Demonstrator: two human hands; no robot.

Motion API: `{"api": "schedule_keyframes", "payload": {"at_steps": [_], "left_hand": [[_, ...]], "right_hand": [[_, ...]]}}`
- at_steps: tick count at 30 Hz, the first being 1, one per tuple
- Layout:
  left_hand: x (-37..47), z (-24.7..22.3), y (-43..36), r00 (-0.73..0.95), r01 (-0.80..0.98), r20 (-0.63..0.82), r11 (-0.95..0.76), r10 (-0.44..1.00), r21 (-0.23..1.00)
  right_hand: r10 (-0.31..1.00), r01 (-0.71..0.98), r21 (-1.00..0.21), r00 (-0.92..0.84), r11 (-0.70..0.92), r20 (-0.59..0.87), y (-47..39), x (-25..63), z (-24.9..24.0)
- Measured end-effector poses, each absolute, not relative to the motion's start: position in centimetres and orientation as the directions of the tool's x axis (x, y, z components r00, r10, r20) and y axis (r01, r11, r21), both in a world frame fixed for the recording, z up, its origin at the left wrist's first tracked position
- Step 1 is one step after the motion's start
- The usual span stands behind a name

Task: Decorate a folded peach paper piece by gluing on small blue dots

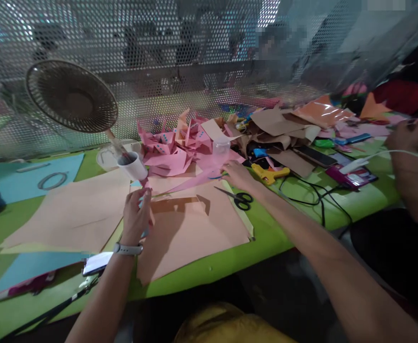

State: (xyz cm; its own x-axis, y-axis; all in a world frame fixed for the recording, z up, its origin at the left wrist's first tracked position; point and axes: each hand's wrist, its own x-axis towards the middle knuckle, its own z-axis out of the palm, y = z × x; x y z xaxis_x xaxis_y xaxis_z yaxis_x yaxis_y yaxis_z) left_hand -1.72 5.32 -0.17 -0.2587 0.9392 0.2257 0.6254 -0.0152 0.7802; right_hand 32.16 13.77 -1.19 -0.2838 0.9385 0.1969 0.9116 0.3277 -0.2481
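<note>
My left hand (136, 214), with a watch on its wrist, is over the left edge of a stack of peach paper sheets (194, 243). Its fingers curl around a small folded piece of paper (151, 218), peach with some blue, mostly hidden by the hand. My right hand (240, 175) reaches out past the stack with its fingers extended. Close to its fingertips lie a thin blue and green item (216, 176), too small to name, and a clear plastic cup (221, 151). Black-handled scissors (242, 200) rest on the stack's right side, below that hand.
A fan (71, 97) and white cup (133, 166) stand at back left. Pink folded papers (173, 143) pile up by the perforated metal screen (194, 57). Right are a yellow glue gun (269, 173), phone (316, 156), black cables (321, 200) and another person's arm (411, 176).
</note>
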Motion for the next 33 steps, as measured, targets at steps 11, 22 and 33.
{"api": "schedule_keyframes", "payload": {"at_steps": [11, 22, 33], "left_hand": [[-0.7, 0.1, 4.2, 0.238, 0.883, 0.433, -0.379, 0.869, 0.276], [1.8, 0.9, 5.5, 0.436, 0.88, 0.298, -0.472, 0.849, 0.059], [0.6, 3.1, 11.1, 0.431, 0.831, 0.438, -0.536, 0.789, 0.15]], "right_hand": [[0.952, 0.671, -0.68, -0.263, 0.295, 0.154, 9.2, 30.1, 1.5], [0.912, 0.54, -0.819, -0.407, 0.194, -0.053, 5.9, 28.1, -0.7], [0.959, 0.324, -0.944, -0.283, 0.066, -0.03, 5.9, 27.9, -0.5]]}}
